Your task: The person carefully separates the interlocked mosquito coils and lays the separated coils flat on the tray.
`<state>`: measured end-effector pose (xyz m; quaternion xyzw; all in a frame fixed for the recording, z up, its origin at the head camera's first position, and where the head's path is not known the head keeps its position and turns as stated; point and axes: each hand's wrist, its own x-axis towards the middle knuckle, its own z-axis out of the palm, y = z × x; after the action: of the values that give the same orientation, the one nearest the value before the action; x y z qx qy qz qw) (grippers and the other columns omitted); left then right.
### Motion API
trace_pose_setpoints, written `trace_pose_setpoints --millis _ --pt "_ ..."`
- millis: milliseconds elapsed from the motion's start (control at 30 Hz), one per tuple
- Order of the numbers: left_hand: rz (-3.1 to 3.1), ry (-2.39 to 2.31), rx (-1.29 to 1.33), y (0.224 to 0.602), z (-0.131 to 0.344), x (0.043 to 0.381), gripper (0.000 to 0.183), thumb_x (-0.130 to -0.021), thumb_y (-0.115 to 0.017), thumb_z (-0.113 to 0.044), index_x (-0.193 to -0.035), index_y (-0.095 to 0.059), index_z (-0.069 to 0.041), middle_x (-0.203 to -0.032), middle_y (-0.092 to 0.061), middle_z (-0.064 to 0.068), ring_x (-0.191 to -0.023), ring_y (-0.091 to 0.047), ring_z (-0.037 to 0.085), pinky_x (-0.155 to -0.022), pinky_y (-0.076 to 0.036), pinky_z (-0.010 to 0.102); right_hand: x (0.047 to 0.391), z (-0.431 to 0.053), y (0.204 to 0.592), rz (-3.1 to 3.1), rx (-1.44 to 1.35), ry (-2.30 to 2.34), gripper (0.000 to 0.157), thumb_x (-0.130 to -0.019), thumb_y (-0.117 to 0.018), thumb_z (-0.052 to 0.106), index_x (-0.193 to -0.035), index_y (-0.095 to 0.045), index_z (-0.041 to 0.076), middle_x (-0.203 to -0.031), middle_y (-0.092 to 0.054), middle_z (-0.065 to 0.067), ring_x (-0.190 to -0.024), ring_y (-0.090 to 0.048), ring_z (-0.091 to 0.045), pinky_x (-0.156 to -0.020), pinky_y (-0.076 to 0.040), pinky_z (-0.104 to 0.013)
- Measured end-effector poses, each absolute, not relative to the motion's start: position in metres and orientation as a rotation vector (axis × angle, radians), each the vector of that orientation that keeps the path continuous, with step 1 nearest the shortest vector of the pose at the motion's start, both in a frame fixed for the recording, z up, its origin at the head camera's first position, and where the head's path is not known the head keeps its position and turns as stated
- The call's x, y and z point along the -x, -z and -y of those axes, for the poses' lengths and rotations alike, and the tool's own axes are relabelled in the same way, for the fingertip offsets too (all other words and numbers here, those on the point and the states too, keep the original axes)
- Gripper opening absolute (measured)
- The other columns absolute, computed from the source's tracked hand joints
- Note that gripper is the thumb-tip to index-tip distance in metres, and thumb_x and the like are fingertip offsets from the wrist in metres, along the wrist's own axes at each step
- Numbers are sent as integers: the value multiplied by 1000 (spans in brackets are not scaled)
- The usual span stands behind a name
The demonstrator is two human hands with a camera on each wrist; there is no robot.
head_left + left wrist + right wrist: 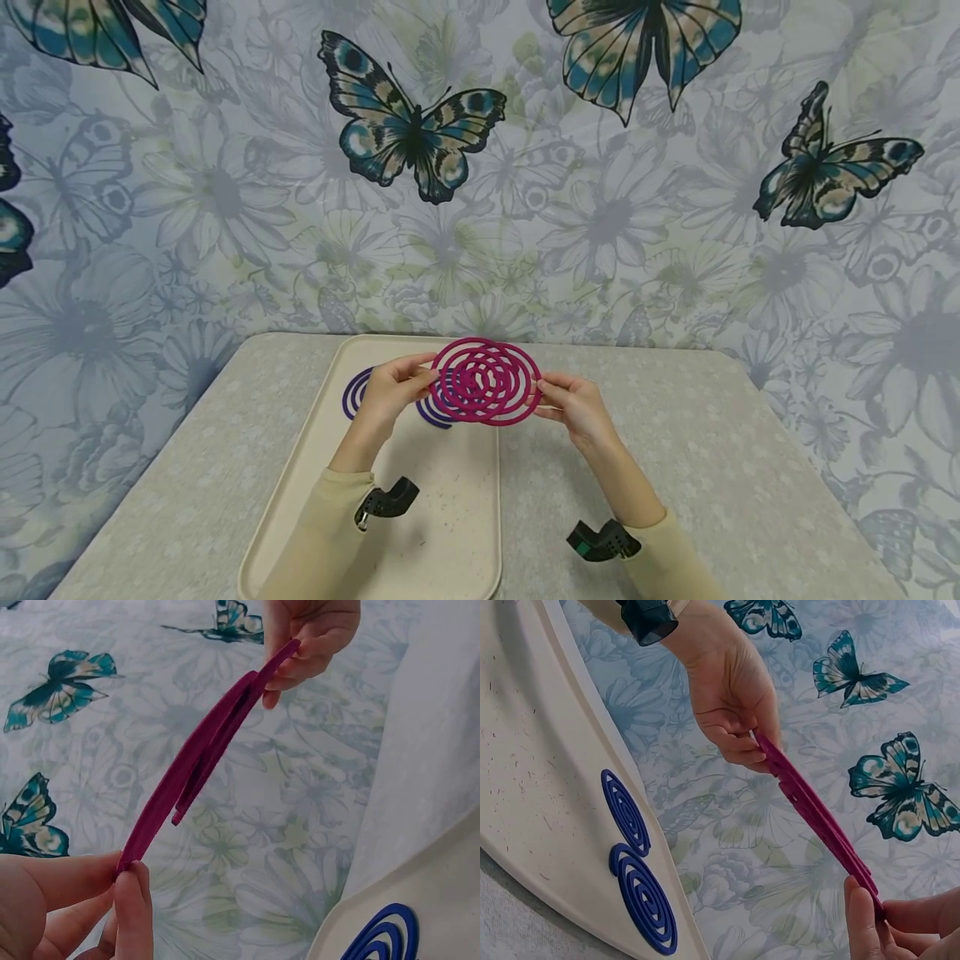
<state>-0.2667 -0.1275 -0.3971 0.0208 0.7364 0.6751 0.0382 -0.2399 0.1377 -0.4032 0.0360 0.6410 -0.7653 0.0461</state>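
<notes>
Two overlapping magenta spirals [483, 379], flat coiled pieces, are held up above the tray. My left hand [386, 396] pinches their left edge between thumb and fingers. The opposite edge is pinched by my right hand [583, 408]. Seen edge-on in the left wrist view, the magenta spirals [199, 761] lie face against face, slightly offset. Below, two dark blue spirals lie on the cream tray [300, 475]; the right wrist view shows one blue spiral [627, 814] beside the other blue spiral [646, 904]. From the head, my left hand and the magenta pieces partly cover them.
The tray stands on the left half of a grey patterned table [637, 392], with small dark reddish shreds [450, 504] scattered over it. Behind the table's far edge rises a wall covering [600, 225] printed with flowers and butterflies.
</notes>
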Motion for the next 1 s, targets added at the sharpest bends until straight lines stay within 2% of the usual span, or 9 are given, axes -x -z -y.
trace_pose_setpoints --millis 333,500,733,1000 --pt "-2277 -1985 -57 406 143 265 39 -92 -62 -13 -130 -57 -2 -87 -63 -5 -73 -61 2 -73 -56 18 243 -135 413 -1968 -80 2323 37 -95 -52 1 -130 -49 -12 -75 -71 5 -66 -69 -7 -62 -58 -23" --pt "-2313 -1954 -95 415 159 263 39 -93 -61 -13 -129 -56 0 -85 -62 -6 -74 -62 1 -73 -56 17 243 -133 416 -1957 -60 2317 38 -94 -51 -2 -130 -47 -13 -72 -70 6 -64 -68 -6 -61 -58 -22" --pt "-2311 -1922 -113 424 194 261 46 -95 -59 -15 -134 -48 4 -84 -62 -16 -76 -62 -2 -72 -54 14 243 -129 420 -1977 -45 2293 38 -93 -52 -2 -129 -48 -13 -73 -71 4 -64 -68 -7 -61 -58 -22" --pt "-2380 -1700 -148 440 241 256 49 -94 -60 -20 -135 -47 5 -89 -61 -8 -81 -60 1 -76 -54 16 244 -125 427 -1992 -81 2253 36 -93 -53 0 -127 -51 -12 -74 -70 4 -64 -67 -7 -61 -58 -23"
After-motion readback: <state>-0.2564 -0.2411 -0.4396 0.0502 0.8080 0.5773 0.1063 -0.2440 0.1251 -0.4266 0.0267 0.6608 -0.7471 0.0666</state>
